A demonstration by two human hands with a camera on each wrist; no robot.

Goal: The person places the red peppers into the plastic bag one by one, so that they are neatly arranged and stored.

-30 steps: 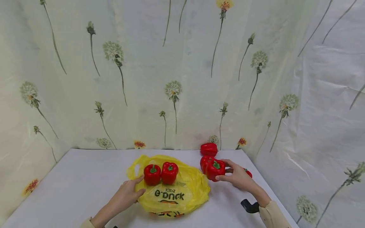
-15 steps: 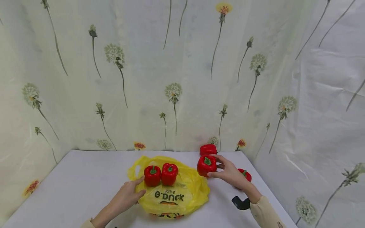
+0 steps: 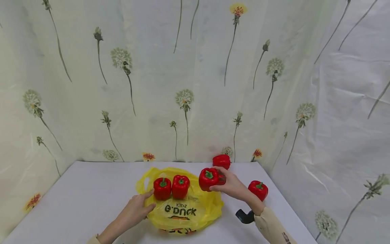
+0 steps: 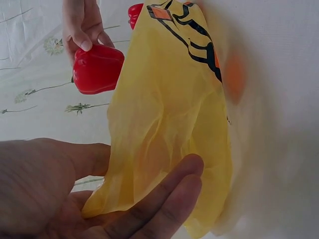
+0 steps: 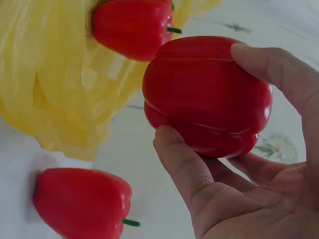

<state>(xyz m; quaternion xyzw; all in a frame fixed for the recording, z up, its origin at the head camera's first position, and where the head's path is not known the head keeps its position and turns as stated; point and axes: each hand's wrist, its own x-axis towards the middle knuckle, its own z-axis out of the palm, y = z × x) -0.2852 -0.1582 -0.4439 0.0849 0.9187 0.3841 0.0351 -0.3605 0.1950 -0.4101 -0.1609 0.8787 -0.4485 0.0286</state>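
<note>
A red bell pepper (image 3: 208, 179) is gripped between the thumb and fingers of my right hand (image 3: 230, 184), raised at the right side of a yellow plastic bag (image 3: 201, 217). The same pepper fills the middle of the right wrist view. Two more red peppers, a left one (image 3: 162, 188) and a right one (image 3: 180, 186), stand side by side on the bag, green stems showing. My left hand (image 3: 137, 208) holds the bag's left edge; in the left wrist view the film (image 4: 164, 114) passes between thumb and fingers. Its index fingertip lies by the left pepper.
Partly behind my right hand is another red pepper (image 3: 222, 179). One pepper (image 3: 221, 161) lies at the table's back edge and one (image 3: 258, 190) sits to the right. A dark curved piece (image 3: 245, 216) is by my right wrist. A patterned curtain (image 3: 152, 101) hangs behind the white table (image 3: 91, 189).
My right hand has carried its pepper leftward, from beside the other peppers to the bag's right side. The pepper at the right is now uncovered. My left hand has hardly moved.
</note>
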